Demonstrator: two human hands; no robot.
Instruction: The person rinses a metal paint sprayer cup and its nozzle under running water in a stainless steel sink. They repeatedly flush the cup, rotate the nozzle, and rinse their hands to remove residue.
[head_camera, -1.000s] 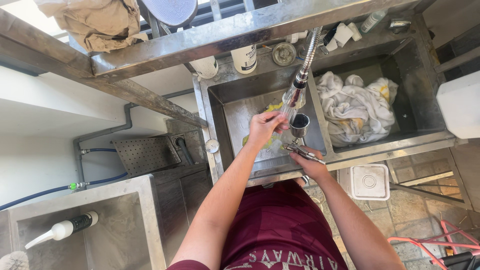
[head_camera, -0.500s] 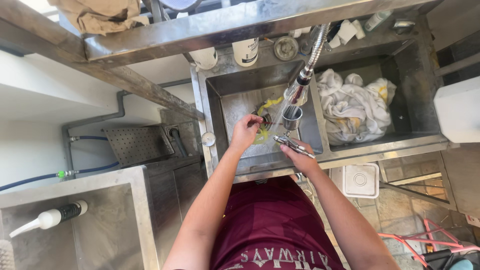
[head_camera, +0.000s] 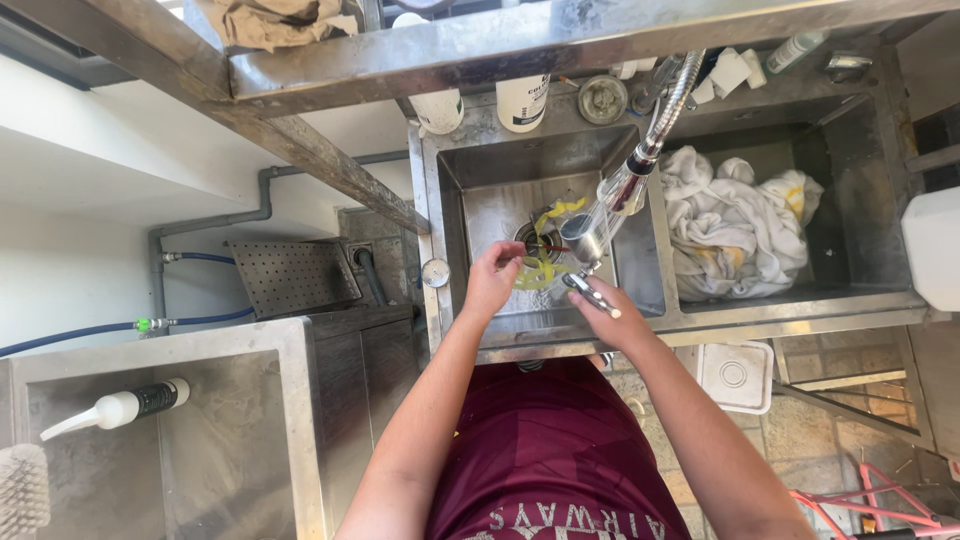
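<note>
Head view looks straight down on a steel sink (head_camera: 455, 215), where the left hand (head_camera: 492, 280) pinches a limp yellow-green scrap (head_camera: 540, 270) over the left basin, fingers closed on its edge just beside the drain (head_camera: 530, 235). The right hand (head_camera: 610, 315) is wrapped shut around a slim metal utensil (head_camera: 592, 296), its tip pointing toward a small metal cup (head_camera: 582, 238) that sits under the head of the hose faucet (head_camera: 640, 165); whether water is running cannot be told. By my reading, the step in hand is rinsing or clearing scraps and washing small metal pieces in this basin. Any following move would call for keeping the scrap clear of the drain opening and holding the utensil steady close under the spray head. Outward, the right basin holds a heap of white cloths (head_camera: 740, 225), and bottles (head_camera: 522, 100) stand on the ledge behind. Far left, a spray bottle (head_camera: 120, 408) lies in a separate metal tub (head_camera: 290, 340).
</note>
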